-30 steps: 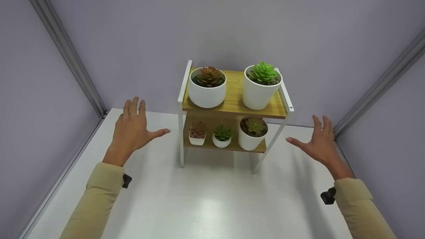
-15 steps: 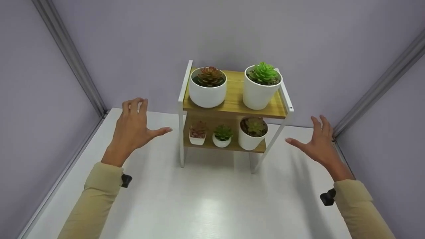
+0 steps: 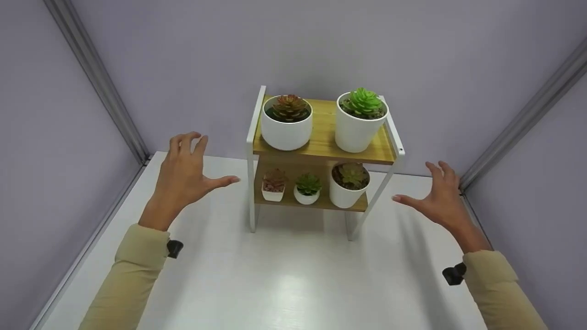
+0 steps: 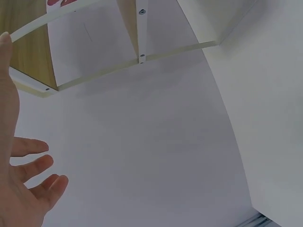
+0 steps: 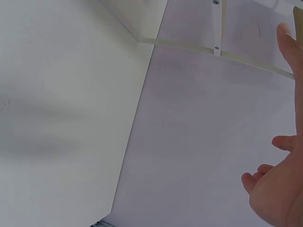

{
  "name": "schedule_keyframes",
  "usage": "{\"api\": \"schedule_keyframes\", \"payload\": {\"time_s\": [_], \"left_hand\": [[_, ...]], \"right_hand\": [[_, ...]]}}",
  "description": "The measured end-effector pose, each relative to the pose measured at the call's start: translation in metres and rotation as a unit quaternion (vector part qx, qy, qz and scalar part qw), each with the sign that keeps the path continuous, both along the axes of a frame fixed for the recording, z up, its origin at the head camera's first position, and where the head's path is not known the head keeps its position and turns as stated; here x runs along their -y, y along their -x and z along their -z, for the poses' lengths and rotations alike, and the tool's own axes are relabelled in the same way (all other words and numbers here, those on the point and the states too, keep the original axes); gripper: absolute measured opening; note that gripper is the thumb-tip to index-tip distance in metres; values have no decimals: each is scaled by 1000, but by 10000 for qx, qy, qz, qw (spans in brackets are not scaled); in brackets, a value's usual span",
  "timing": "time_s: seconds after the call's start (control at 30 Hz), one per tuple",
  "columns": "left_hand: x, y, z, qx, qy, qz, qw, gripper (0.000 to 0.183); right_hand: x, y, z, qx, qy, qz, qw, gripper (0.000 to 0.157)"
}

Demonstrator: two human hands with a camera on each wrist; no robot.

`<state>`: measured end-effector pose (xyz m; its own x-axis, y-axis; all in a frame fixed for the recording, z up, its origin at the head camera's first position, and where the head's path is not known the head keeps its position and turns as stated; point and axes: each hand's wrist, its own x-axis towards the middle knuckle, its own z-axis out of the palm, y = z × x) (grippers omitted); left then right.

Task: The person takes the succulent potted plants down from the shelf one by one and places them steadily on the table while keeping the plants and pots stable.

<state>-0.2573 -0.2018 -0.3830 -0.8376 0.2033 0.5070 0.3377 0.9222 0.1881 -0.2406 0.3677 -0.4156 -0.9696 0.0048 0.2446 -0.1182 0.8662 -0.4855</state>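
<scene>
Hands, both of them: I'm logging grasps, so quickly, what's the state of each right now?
Left hand: open, holding nothing, left of the two-tier wood-toned shelf with a white frame.
Right hand: open, holding nothing, right of it.

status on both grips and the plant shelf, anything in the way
Left grip and right grip empty, one each side of the shelf, not touching. Shelf upright, two potted plants on top, three pots below. No obstacle seen between grips and shelf.
</scene>
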Motion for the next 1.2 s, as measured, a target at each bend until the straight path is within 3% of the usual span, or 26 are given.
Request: {"api": "schedule_keyframes", "payload": {"time_s": [0.47, 0.6, 0.77, 0.97, 1.2], "left_hand": [[-12, -8, -14, 271, -700, 317, 9967, 112], [-14, -10, -18, 375, -868, 455, 9945, 114], [-17, -12, -23, 436, -978, 668, 9920, 114], [-20, -10, -26, 401, -1018, 837, 9905, 111], [-23, -9, -29, 165, -1196, 971, 9879, 105]], "right_hand": [[14, -5, -3, 43, 202, -157, 9997, 123], [18, -8, -1, -424, 468, -371, 9973, 102], [25, -8, 3, -1318, 663, -705, 9865, 71], [33, -8, 4, -1868, 876, -1063, 9727, 70], [40, -11, 4, -1887, 1029, -1137, 9700, 68]]}}
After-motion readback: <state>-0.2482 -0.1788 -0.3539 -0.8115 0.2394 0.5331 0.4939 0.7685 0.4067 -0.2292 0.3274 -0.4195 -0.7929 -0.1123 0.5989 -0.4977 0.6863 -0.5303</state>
